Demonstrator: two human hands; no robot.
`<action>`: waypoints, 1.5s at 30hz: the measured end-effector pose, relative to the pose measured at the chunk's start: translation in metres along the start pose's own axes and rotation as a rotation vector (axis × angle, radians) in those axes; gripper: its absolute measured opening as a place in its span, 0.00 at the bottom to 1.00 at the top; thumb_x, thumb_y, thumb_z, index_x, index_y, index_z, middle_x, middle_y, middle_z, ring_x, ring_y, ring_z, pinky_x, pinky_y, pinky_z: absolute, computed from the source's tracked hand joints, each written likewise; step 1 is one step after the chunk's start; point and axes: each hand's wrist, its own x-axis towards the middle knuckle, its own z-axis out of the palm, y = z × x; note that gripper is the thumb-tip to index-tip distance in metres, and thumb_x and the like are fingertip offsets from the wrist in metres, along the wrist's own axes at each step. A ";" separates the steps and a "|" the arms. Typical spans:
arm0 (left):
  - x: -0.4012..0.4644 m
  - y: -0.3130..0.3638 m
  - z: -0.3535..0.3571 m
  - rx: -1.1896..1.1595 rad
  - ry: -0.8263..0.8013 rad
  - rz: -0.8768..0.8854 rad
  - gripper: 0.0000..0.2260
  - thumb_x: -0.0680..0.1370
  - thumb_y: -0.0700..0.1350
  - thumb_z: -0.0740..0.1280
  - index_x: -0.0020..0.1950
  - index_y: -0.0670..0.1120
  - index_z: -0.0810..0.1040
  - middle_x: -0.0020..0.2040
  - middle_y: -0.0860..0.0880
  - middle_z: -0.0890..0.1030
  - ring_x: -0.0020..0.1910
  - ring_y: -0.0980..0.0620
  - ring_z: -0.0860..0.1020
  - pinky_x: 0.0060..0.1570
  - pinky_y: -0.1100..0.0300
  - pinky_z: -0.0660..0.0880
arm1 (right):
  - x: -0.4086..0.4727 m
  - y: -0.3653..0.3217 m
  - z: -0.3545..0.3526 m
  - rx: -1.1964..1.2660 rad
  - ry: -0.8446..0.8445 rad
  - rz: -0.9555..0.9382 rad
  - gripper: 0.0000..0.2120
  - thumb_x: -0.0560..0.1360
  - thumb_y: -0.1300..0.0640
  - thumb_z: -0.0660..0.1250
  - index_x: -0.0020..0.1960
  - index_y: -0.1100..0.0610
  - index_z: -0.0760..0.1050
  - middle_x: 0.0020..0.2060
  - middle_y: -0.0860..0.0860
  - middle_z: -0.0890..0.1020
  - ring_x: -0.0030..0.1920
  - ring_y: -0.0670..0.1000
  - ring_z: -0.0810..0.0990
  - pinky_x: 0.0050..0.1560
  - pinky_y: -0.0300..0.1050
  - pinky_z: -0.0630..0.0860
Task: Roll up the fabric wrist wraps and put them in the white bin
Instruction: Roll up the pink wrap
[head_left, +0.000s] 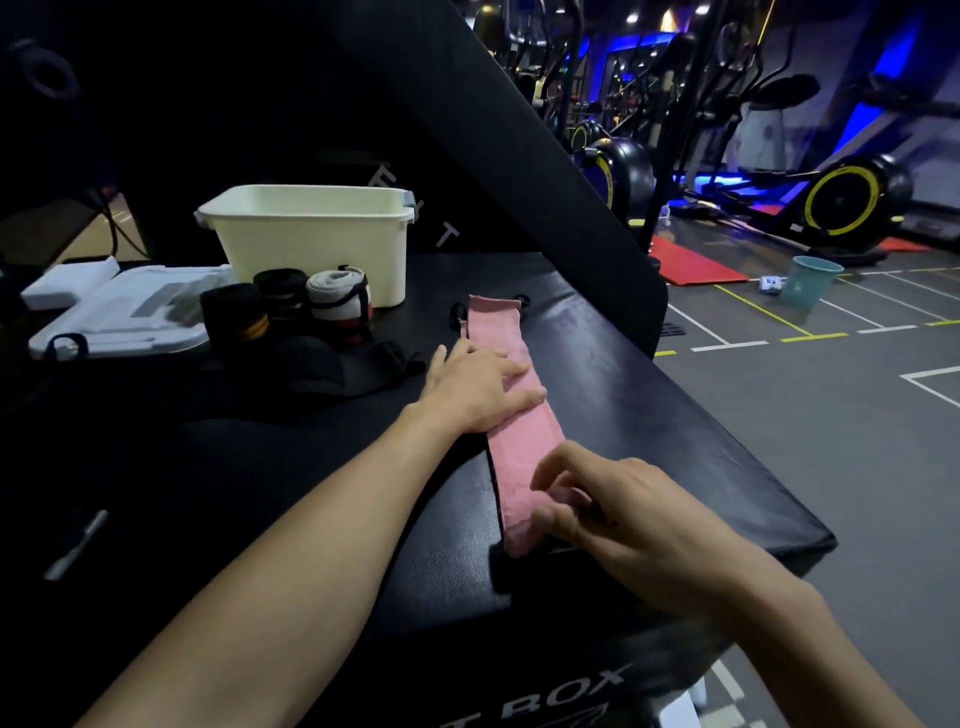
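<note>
The pink wrist wrap (511, 410) lies flat and unrolled along the black bench (649, 395), running from mid-frame toward the lower centre. Rolling looks about to start at its near end, so most of this wrap's work remains. Left of it, three rolled wraps (288, 306) stand beside the white bin (311, 234) in the upper left, apparently not yet inside; whether the bin holds anything I cannot tell. The left hand (478, 384) presses the wrap with flat fingers. The right hand (613, 509) pinches the near end with curled fingers.
</note>
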 end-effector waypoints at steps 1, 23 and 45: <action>0.000 0.000 0.000 -0.012 0.011 0.003 0.24 0.78 0.70 0.61 0.70 0.63 0.76 0.74 0.59 0.73 0.74 0.46 0.64 0.76 0.39 0.54 | 0.001 -0.001 0.000 0.008 0.007 0.013 0.14 0.79 0.36 0.58 0.55 0.45 0.70 0.37 0.38 0.78 0.36 0.39 0.71 0.41 0.41 0.70; -0.001 -0.001 0.003 -0.077 0.052 -0.022 0.22 0.77 0.67 0.63 0.70 0.63 0.76 0.72 0.61 0.75 0.70 0.47 0.66 0.74 0.43 0.60 | 0.026 -0.019 0.018 -0.245 0.306 0.098 0.09 0.78 0.46 0.67 0.58 0.44 0.75 0.52 0.41 0.79 0.51 0.50 0.75 0.49 0.50 0.69; 0.006 -0.009 0.008 -0.086 0.085 -0.025 0.25 0.73 0.74 0.61 0.67 0.66 0.77 0.69 0.59 0.78 0.71 0.49 0.67 0.75 0.43 0.58 | 0.010 -0.001 0.023 -0.230 0.237 -0.023 0.24 0.67 0.52 0.77 0.63 0.48 0.77 0.57 0.44 0.82 0.55 0.51 0.81 0.54 0.49 0.76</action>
